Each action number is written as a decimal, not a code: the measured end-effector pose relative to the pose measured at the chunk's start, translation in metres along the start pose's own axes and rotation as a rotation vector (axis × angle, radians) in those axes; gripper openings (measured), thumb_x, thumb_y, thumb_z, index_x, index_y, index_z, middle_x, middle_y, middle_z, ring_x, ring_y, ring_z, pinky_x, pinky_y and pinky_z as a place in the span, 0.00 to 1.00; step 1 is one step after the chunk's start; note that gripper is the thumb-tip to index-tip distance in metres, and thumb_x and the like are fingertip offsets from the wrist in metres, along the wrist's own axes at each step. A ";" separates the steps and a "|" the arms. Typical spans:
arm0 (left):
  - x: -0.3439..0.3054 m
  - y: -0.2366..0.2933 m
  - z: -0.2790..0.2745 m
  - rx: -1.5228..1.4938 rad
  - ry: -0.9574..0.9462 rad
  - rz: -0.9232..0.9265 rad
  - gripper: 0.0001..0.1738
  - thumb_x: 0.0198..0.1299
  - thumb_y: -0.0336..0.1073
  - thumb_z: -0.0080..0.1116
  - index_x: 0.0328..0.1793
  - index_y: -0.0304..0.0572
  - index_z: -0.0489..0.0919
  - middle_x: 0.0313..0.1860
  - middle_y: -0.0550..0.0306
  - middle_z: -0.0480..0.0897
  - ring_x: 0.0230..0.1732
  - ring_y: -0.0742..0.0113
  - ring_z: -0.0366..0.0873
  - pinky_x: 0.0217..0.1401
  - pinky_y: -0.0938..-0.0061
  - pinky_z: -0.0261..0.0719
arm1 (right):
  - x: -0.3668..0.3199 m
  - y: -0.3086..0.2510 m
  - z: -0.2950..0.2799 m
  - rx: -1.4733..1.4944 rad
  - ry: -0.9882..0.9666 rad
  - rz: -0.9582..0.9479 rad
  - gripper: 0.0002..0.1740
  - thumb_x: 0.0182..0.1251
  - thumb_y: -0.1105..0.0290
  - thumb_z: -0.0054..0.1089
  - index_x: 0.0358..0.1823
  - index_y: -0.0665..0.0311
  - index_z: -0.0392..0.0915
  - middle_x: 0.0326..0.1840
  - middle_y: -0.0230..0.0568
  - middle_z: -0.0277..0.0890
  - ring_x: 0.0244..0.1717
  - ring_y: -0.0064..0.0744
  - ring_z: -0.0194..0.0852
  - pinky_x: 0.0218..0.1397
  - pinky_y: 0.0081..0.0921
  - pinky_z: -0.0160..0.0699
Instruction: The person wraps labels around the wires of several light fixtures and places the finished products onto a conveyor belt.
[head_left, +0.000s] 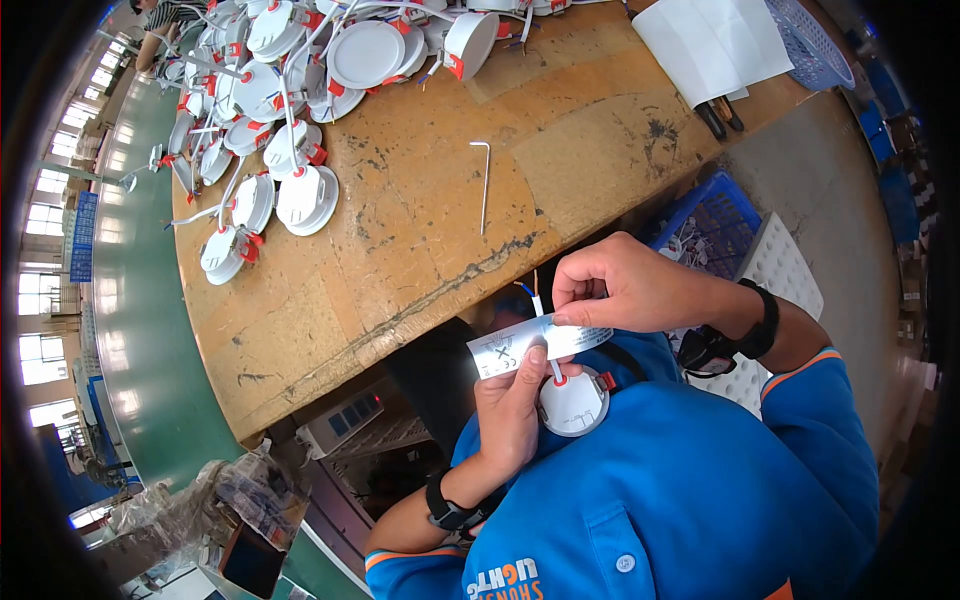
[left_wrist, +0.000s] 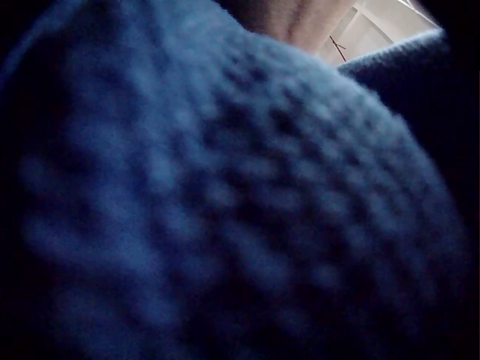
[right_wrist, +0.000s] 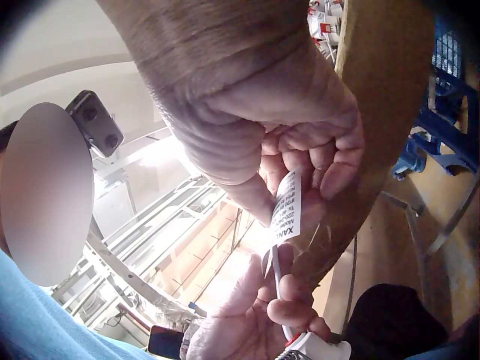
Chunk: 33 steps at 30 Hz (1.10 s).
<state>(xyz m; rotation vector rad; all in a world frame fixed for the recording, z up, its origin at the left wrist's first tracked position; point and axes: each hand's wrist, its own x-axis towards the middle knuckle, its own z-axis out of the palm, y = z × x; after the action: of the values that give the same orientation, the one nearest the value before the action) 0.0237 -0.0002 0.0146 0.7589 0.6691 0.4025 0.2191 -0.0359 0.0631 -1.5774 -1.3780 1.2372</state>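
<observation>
My left hand (head_left: pixel 510 412) pinches a silver-white printed label (head_left: pixel 497 352) between thumb and fingers, in front of my chest in the head view. With thumb and fingertips, my right hand (head_left: pixel 630 288) grips the label's other end. A white cable (right_wrist: pixel 278 274) runs behind the label, its blue and brown wire ends sticking out above. It leads down to a round white downlight (head_left: pixel 574 408) with red clips, which hangs below the hands against the blue shirt. In the right wrist view, black print shows on the label's end. Blue cloth (left_wrist: pixel 247 195) fills most of the left wrist view.
Many similar downlights (head_left: pixel 366 56) are heaped on the worn wooden table (head_left: pixel 400 210). A hex key (head_left: pixel 486 188) lies nearer the edge. White paper (head_left: pixel 712 45) covers black-handled tools (head_left: pixel 722 118) at the right corner. Beside the table stands a blue crate (head_left: pixel 715 208).
</observation>
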 end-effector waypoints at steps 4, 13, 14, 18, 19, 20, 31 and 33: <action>-0.001 0.002 0.001 0.000 -0.001 -0.015 0.15 0.65 0.38 0.46 0.49 0.34 0.73 0.38 0.47 0.80 0.36 0.65 0.79 0.41 0.73 0.78 | 0.000 0.001 0.001 0.001 0.003 -0.008 0.10 0.55 0.69 0.60 0.27 0.71 0.76 0.21 0.41 0.76 0.22 0.21 0.71 0.27 0.19 0.70; -0.001 -0.002 -0.002 -0.021 -0.016 -0.049 0.13 0.64 0.37 0.48 0.48 0.35 0.75 0.37 0.49 0.81 0.38 0.68 0.78 0.44 0.74 0.77 | -0.001 0.001 0.002 0.014 -0.005 0.013 0.09 0.55 0.70 0.60 0.27 0.70 0.76 0.21 0.39 0.75 0.22 0.19 0.70 0.27 0.18 0.69; -0.001 -0.003 -0.004 -0.015 -0.039 -0.026 0.13 0.64 0.36 0.49 0.48 0.34 0.75 0.37 0.51 0.81 0.38 0.69 0.78 0.43 0.75 0.76 | -0.001 0.001 0.002 0.015 0.006 -0.001 0.09 0.54 0.70 0.60 0.27 0.71 0.76 0.20 0.41 0.76 0.21 0.21 0.70 0.26 0.20 0.70; 0.002 -0.012 -0.011 0.007 -0.081 0.009 0.10 0.62 0.31 0.50 0.46 0.33 0.76 0.36 0.54 0.81 0.37 0.71 0.78 0.43 0.78 0.75 | -0.001 0.001 0.001 0.012 0.000 0.009 0.09 0.54 0.70 0.60 0.27 0.71 0.76 0.20 0.42 0.76 0.22 0.22 0.72 0.26 0.21 0.70; 0.003 -0.013 -0.012 0.013 -0.078 0.004 0.09 0.62 0.30 0.50 0.45 0.33 0.77 0.36 0.54 0.81 0.37 0.71 0.78 0.43 0.78 0.74 | -0.001 0.000 0.001 0.015 -0.003 0.012 0.09 0.54 0.70 0.60 0.27 0.71 0.76 0.21 0.42 0.77 0.22 0.22 0.73 0.26 0.21 0.70; 0.003 -0.014 -0.012 0.004 -0.072 -0.016 0.09 0.62 0.29 0.50 0.45 0.33 0.77 0.36 0.54 0.81 0.37 0.71 0.78 0.44 0.78 0.74 | -0.001 -0.001 0.001 0.018 -0.007 0.016 0.09 0.54 0.70 0.60 0.27 0.71 0.76 0.21 0.43 0.77 0.22 0.22 0.73 0.26 0.21 0.70; 0.004 -0.019 -0.016 0.036 0.010 -0.013 0.11 0.60 0.24 0.50 0.49 0.35 0.75 0.44 0.50 0.79 0.44 0.66 0.78 0.49 0.73 0.77 | -0.017 -0.016 0.013 -0.393 0.087 -0.235 0.07 0.52 0.69 0.62 0.26 0.64 0.76 0.23 0.40 0.73 0.27 0.39 0.73 0.30 0.31 0.69; 0.005 -0.014 -0.013 0.194 0.061 0.003 0.09 0.61 0.27 0.51 0.46 0.33 0.76 0.41 0.52 0.80 0.40 0.70 0.78 0.44 0.77 0.76 | -0.021 -0.018 0.016 -0.415 0.104 -0.296 0.06 0.52 0.69 0.62 0.25 0.63 0.75 0.23 0.39 0.73 0.28 0.39 0.73 0.30 0.32 0.68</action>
<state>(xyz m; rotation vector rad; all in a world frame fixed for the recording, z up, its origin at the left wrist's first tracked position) 0.0194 -0.0005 -0.0048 0.9346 0.7724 0.3676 0.1989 -0.0542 0.0791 -1.6017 -1.8042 0.7144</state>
